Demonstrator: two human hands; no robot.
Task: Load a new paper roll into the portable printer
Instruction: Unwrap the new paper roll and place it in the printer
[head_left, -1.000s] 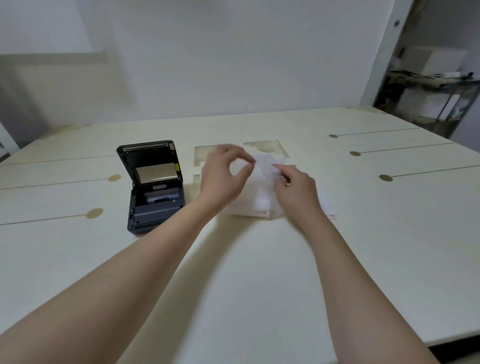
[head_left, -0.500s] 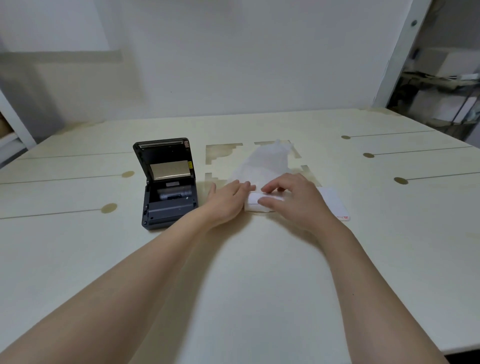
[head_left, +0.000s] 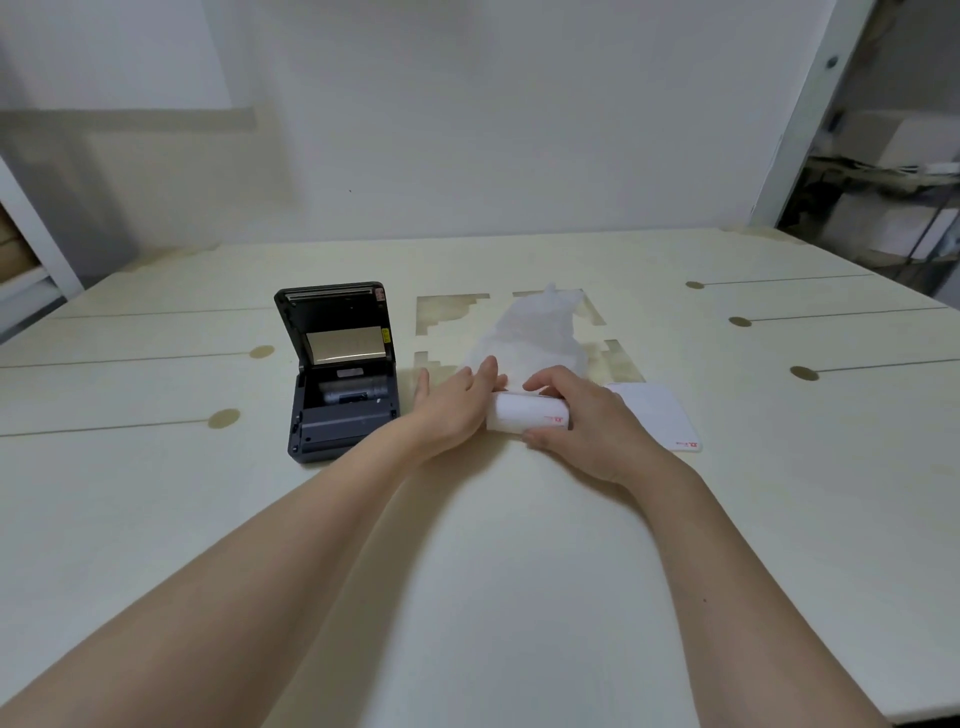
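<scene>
The right hand (head_left: 587, 423) pinches the roll (head_left: 527, 414); the left hand (head_left: 457, 402) lies flat, spread. The roll could unwind or slip if squeezed loosely on the way to the printer (head_left: 340, 374).

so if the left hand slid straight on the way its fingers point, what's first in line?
The left hand points away, slightly right. First in line looks like the crumpled plastic wrapper, just past its fingertips; they may already touch it.

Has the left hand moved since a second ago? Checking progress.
Yes. The left hand dropped from pinching above the table onto it, beside the paper roll.
</scene>
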